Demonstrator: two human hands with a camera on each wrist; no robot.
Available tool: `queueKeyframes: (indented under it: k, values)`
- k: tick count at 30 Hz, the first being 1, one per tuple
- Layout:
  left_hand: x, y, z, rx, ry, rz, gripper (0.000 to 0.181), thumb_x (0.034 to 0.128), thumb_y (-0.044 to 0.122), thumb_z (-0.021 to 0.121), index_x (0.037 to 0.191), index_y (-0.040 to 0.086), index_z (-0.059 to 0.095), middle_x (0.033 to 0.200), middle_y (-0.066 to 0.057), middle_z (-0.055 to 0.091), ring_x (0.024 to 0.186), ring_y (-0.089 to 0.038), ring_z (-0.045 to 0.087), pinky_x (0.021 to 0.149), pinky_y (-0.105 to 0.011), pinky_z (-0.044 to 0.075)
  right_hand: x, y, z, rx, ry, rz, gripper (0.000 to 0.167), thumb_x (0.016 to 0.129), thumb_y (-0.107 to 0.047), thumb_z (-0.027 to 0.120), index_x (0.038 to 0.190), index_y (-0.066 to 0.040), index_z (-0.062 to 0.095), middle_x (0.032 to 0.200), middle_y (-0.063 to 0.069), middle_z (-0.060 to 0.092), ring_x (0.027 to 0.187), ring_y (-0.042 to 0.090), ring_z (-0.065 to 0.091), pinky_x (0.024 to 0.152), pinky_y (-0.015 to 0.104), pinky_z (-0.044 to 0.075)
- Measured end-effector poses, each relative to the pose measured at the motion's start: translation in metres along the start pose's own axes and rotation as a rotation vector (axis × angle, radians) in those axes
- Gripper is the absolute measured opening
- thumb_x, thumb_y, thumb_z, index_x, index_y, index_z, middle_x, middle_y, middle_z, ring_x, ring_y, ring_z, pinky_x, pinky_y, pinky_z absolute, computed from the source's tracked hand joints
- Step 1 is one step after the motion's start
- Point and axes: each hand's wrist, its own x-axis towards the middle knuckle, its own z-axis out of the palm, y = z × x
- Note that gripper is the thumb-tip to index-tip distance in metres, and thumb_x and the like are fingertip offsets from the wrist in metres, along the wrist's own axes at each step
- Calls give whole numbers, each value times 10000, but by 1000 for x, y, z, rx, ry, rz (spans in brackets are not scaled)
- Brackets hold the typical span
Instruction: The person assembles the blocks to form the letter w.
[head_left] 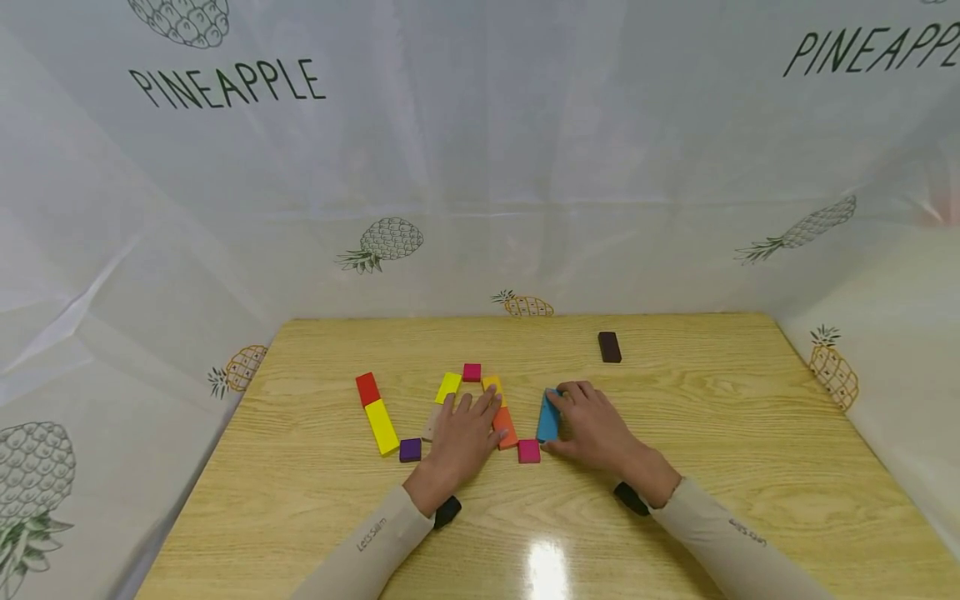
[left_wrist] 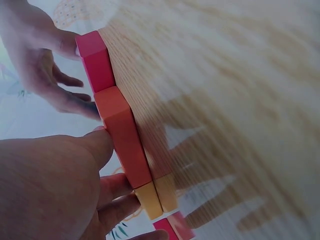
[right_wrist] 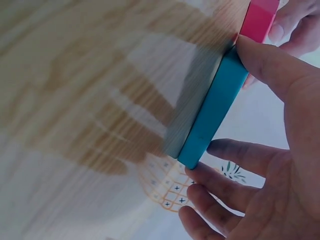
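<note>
Wooden blocks form a zigzag row on the table. My right hand (head_left: 600,429) holds a blue block (head_left: 549,417) lengthwise, thumb at its near end and fingertips at its far end; the right wrist view shows the blue block (right_wrist: 215,110) by a pink block (right_wrist: 259,20). With fingers spread, my left hand (head_left: 467,437) touches an orange block (head_left: 505,427) and the yellow-orange block (head_left: 495,386) beyond it. A pink square block (head_left: 528,452) lies between the orange and blue blocks. Partly under the left hand is a pale wood block (head_left: 431,423), below a yellow block (head_left: 448,385).
To the left, a red block (head_left: 367,389) meets a long yellow block (head_left: 382,428), near a purple square block (head_left: 410,450). Another pink square (head_left: 472,372) tops the middle. A dark brown block (head_left: 610,347) lies alone near the table's far edge. Pineapple-print sheeting (head_left: 600,250) surrounds the table.
</note>
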Motion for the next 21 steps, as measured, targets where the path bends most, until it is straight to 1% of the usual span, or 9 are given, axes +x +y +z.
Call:
queueKeyframes:
  k: [5, 10, 12, 16, 21]
  values:
    - [-1, 0, -2, -1, -13, -5, 582, 1099, 498, 512, 1590, 187, 517, 1655, 13, 462, 1413, -266, 530, 1203, -525, 361, -1, 0, -4, 24, -24, 6, 824, 840, -440, 901, 1451, 27, 607, 1421, 232, 579, 1305, 423, 552, 1050, 609, 499]
    - [0, 1, -2, -17, -22, -4, 586, 1100, 491, 512, 1595, 177, 510, 1660, 2, 455, 1423, -277, 525, 1208, -534, 354, -4, 7, -17, 89, -40, 48, 752, 905, -377, 854, 1474, 28, 576, 1466, 251, 550, 1337, 455, 527, 1074, 645, 466]
    - [0, 0, -1, -26, -19, -5, 588, 1099, 492, 515, 1592, 172, 513, 1659, -2, 457, 1422, -281, 525, 1208, -536, 351, -4, 14, -24, 103, -32, 69, 710, 932, -337, 831, 1478, 36, 572, 1476, 265, 539, 1345, 473, 516, 1083, 656, 450]
    - [0, 0, -1, -30, -10, -6, 585, 1097, 489, 520, 1588, 170, 520, 1655, -3, 463, 1412, -283, 528, 1206, -537, 350, -2, 32, -35, 95, 3, 99, 658, 960, -279, 802, 1474, 59, 569, 1473, 297, 528, 1335, 512, 511, 1079, 679, 436]
    - [-1, 0, 0, -23, -4, 0, 592, 1095, 493, 521, 1589, 166, 518, 1656, -5, 462, 1409, -282, 534, 1202, -537, 359, -1, 60, -40, 86, 40, 128, 658, 961, -225, 798, 1480, 87, 542, 1459, 334, 525, 1303, 550, 517, 1049, 701, 441]
